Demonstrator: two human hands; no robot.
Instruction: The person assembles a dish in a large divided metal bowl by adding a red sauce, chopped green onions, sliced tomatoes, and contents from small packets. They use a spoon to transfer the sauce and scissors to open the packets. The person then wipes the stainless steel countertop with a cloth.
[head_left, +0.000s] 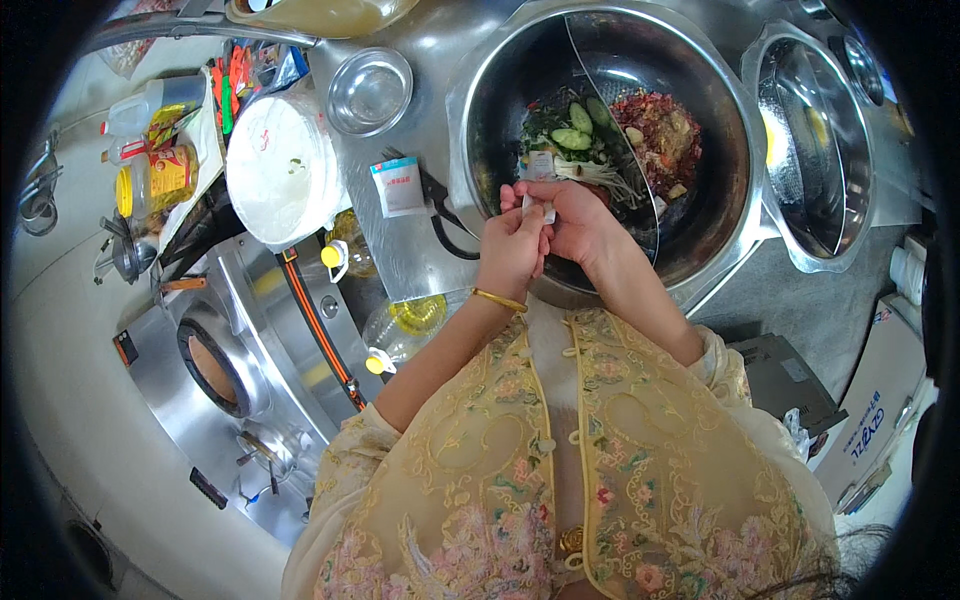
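Note:
My left hand (512, 251) and my right hand (574, 221) meet over the near left rim of a large divided steel hot pot (720, 225). Between their fingertips they pinch a small white sachet (538, 206); its lower part is hidden by the fingers. Just beyond it lie cucumber slices (571, 139), enoki mushrooms (592, 174) and dark leafy greens in the left compartment. A curved metal divider (626, 142) parts them from a red chilli seasoning heap (660, 139) on the right. A gold bangle is on my left wrist.
Left of the pot, a white and blue packet (400, 187) lies by black-handled scissors (450, 225). A steel bowl (370, 91) stands behind them. A second divided pot (855, 180) is at right. Oil bottles (405, 326) and a white round tub (277, 169) stand at left.

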